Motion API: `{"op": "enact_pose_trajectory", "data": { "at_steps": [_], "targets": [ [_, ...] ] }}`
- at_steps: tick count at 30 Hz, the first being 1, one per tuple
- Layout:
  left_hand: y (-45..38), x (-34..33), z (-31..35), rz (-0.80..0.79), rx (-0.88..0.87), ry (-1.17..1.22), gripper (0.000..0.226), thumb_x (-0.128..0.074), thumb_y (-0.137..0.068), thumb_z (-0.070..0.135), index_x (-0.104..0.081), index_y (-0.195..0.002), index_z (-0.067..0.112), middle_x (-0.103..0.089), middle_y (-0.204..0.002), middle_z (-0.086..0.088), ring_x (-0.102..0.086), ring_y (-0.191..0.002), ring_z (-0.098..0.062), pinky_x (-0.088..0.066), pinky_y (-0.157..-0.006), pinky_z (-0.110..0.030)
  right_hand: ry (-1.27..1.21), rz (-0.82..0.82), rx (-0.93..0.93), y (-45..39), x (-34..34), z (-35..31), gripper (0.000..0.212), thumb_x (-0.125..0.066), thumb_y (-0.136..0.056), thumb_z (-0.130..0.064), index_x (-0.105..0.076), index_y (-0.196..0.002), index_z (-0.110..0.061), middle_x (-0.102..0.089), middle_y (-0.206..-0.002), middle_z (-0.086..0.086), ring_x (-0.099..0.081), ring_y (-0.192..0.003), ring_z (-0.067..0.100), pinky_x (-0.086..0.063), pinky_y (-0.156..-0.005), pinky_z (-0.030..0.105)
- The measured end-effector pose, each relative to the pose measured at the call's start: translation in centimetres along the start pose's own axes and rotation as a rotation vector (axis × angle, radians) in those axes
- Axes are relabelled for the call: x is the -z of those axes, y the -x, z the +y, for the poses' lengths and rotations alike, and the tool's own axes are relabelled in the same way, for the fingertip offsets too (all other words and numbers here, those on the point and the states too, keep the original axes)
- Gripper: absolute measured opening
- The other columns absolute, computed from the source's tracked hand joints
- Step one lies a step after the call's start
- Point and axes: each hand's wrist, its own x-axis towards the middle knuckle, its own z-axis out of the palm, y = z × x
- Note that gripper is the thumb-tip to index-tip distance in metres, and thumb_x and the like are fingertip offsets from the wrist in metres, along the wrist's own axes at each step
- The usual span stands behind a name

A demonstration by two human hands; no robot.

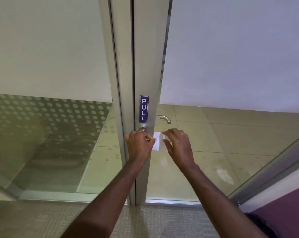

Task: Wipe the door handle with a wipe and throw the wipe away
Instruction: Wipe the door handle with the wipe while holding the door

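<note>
A white wipe [157, 141] hangs spread between my two hands, just in front of the metal door stile. My left hand [139, 146] is curled below the round base of the door handle [143, 127] and pinches the wipe's left edge; it hides the near lever. My right hand [178, 146] holds the wipe's right edge with its fingertips, the other fingers loosely spread. Through the glass, the far-side lever [164, 118] shows to the right of the stile.
A blue PULL sign [143, 109] sits on the stile above the handle. Frosted glass panels stand on both sides, with a tiled floor visible beyond. Grey carpet lies underfoot, and a purple wall [280, 208] closes the lower right.
</note>
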Motion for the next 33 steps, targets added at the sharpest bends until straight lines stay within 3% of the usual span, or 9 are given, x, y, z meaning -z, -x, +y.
{"op": "enact_pose_trajectory", "data": {
  "at_steps": [6,9,12,18,22,24,26,29,33],
  "targets": [
    [0.1,-0.1,0.0,-0.008,0.01,-0.035,0.022,-0.085,-0.074,0.036,-0.069,-0.066,0.023,-0.067,-0.067,0.012,-0.056,-0.077,-0.012,-0.022,-0.076,-0.03,0.072,-0.154,0.12,-0.7,-0.8,-1.3,0.01,-0.065,-0.088,-0.011,-0.074,-0.093,-0.01,-0.072,-0.088,0.008,-0.062,-0.081,0.03,-0.048,-0.082,0.039],
    [0.3,0.3,-0.1,0.006,-0.015,-0.004,0.017,-0.081,-0.078,0.037,-0.071,-0.071,0.025,-0.07,-0.074,0.013,-0.059,-0.078,-0.011,-0.03,-0.079,-0.031,0.157,-0.225,0.123,-1.3,-1.2,-1.5,0.014,-0.061,-0.09,-0.009,-0.075,-0.091,-0.013,-0.072,-0.083,0.007,-0.06,-0.076,0.029,-0.047,-0.081,0.034],
    [0.2,1.4,-1.1,0.06,0.006,0.167,0.012,-0.076,-0.084,0.037,-0.076,-0.08,0.026,-0.071,-0.078,0.011,-0.061,-0.073,-0.009,-0.042,-0.084,-0.035,0.255,-0.289,0.102,-1.4,-1.3,-1.7,0.022,-0.06,-0.086,-0.002,-0.074,-0.088,-0.018,-0.068,-0.08,0.003,-0.056,-0.077,0.023,-0.041,-0.065,0.028],
    [-0.9,3.7,-4.8,0.164,-0.039,0.325,0.02,-0.07,-0.091,0.023,-0.063,-0.073,0.022,-0.059,-0.068,0.011,-0.057,-0.066,-0.013,-0.055,-0.068,-0.046,0.281,-0.342,0.033,-1.8,-1.8,-2.5,0.018,-0.063,-0.084,-0.002,-0.073,-0.09,-0.015,-0.063,-0.083,0.004,-0.058,-0.078,0.021,-0.046,-0.06,0.028],
    [-1.0,3.6,-6.3,0.168,-0.214,0.228,0.006,-0.064,-0.095,0.018,-0.067,-0.09,0.02,-0.066,-0.086,0.005,-0.06,-0.085,-0.017,-0.053,-0.075,-0.046,0.144,-0.32,-0.086,-3.0,-3.1,-6.8,0.017,-0.056,-0.085,-0.013,-0.072,-0.089,-0.009,-0.067,-0.084,0.01,-0.066,-0.076,0.028,-0.039,-0.064,0.027],
    [-0.8,3.1,-6.7,0.165,-0.305,0.154,0.022,-0.057,-0.097,0.02,-0.066,-0.118,0.019,-0.067,-0.117,-0.001,-0.059,-0.116,-0.02,-0.052,-0.097,-0.047,0.081,-0.321,-0.207,-3.9,-3.8,-8.4,0.019,-0.052,-0.088,-0.013,-0.069,-0.09,-0.006,-0.067,-0.085,0.014,-0.066,-0.076,0.032,-0.04,-0.062,0.029],
    [-0.6,2.6,-7.1,0.145,-0.391,0.036,0.05,-0.047,-0.1,0.028,-0.045,-0.149,0.014,-0.045,-0.156,-0.008,-0.031,-0.152,-0.024,-0.029,-0.124,-0.044,0.077,-0.324,-0.244,-4.3,-4.0,-8.8,0.017,-0.054,-0.089,-0.011,-0.069,-0.091,-0.005,-0.068,-0.086,0.013,-0.067,-0.077,0.03,-0.045,-0.062,0.03],
    [-0.5,2.4,-7.6,0.092,-0.446,-0.084,0.069,-0.043,-0.101,0.034,-0.016,-0.161,0.011,-0.011,-0.171,-0.011,-0.001,-0.159,-0.023,-0.016,-0.128,-0.046,0.184,-0.341,-0.135,-3.1,-3.6,-7.9,0.015,-0.059,-0.086,-0.004,-0.07,-0.096,-0.008,-0.069,-0.09,0.011,-0.067,-0.079,0.027,-0.052,-0.065,0.032],
    [-0.1,2.6,-8.9,0.031,-0.437,-0.079,0.077,-0.054,-0.1,0.028,-0.011,-0.162,0.014,-0.004,-0.172,-0.005,0.003,-0.159,-0.019,-0.023,-0.126,-0.048,0.306,-0.298,-0.04,-1.7,-2.3,-5.0,0.015,-0.066,-0.081,-0.003,-0.072,-0.088,-0.015,-0.068,-0.083,0.006,-0.066,-0.074,0.027,-0.039,-0.056,0.027]
  ]
}}
